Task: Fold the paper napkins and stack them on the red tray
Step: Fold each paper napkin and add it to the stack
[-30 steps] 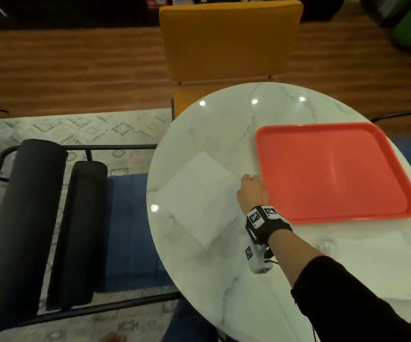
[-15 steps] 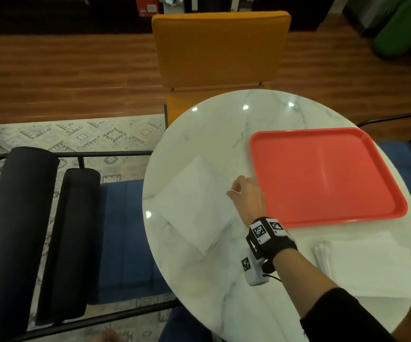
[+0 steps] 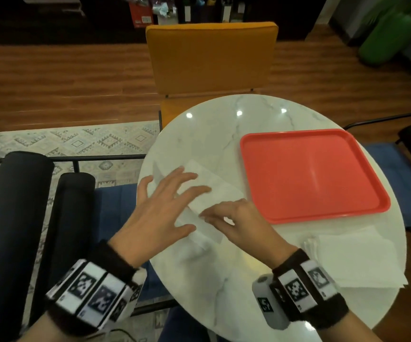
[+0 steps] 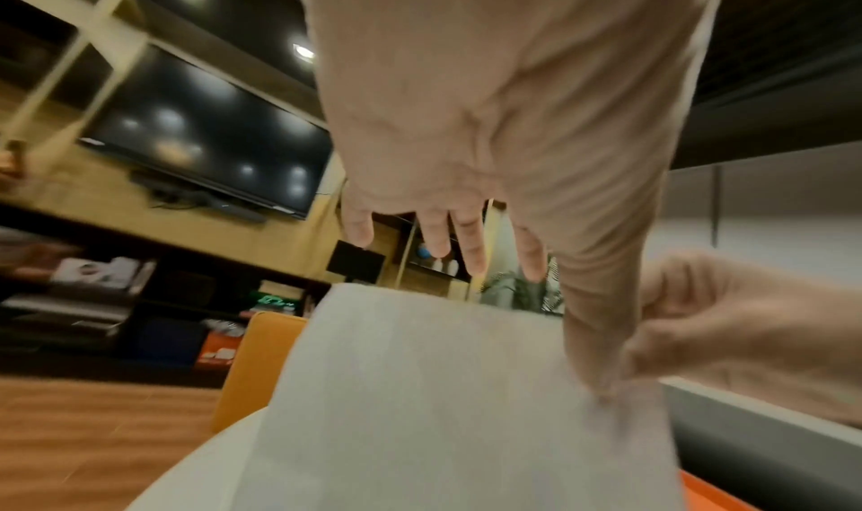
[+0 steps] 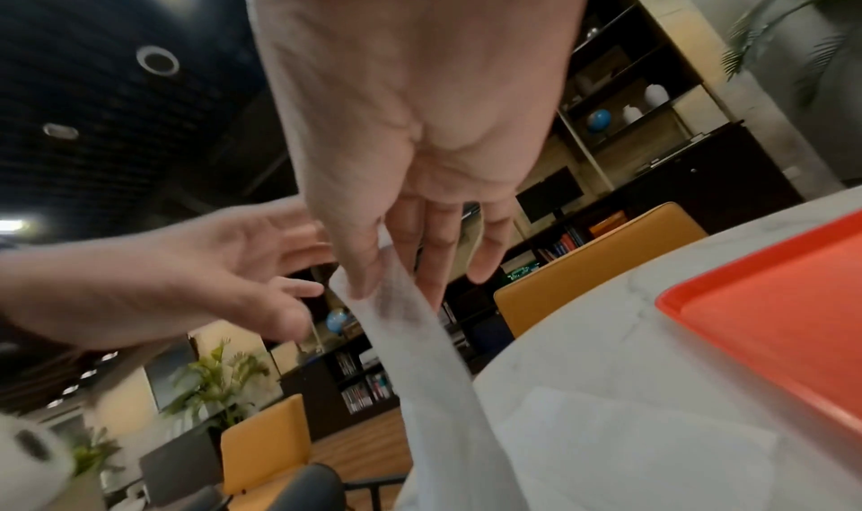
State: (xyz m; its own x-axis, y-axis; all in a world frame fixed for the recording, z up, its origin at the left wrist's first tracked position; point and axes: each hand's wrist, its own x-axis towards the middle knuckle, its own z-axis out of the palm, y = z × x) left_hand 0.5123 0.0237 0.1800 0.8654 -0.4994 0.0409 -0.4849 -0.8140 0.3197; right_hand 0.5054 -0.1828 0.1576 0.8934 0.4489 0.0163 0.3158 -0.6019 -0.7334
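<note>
A single white napkin [image 3: 215, 185] lies on the round marble table [image 3: 211, 275], left of the empty red tray [image 3: 310, 174]. My left hand [image 3: 174, 193] is spread flat over the napkin's left part, fingers straight. In the left wrist view its thumb [image 4: 601, 368] touches the sheet [image 4: 443, 390]. My right hand [image 3: 206, 217] pinches a corner of the napkin between thumb and fingers. The right wrist view shows that corner [image 5: 387, 298] lifted off the table. A stack of unfolded napkins [image 3: 354, 260] sits at the table's near right edge.
A yellow chair [image 3: 211, 58] stands at the table's far side. Black bolster cushions [image 3: 14, 218] on a blue seat lie to the left. Another blue seat [image 3: 396, 183] is at the right. Wood floor and a patterned rug surround the table.
My left hand has come into view and spread over the napkin. My right hand has shifted from the napkin's right corner toward me and lifted a corner.
</note>
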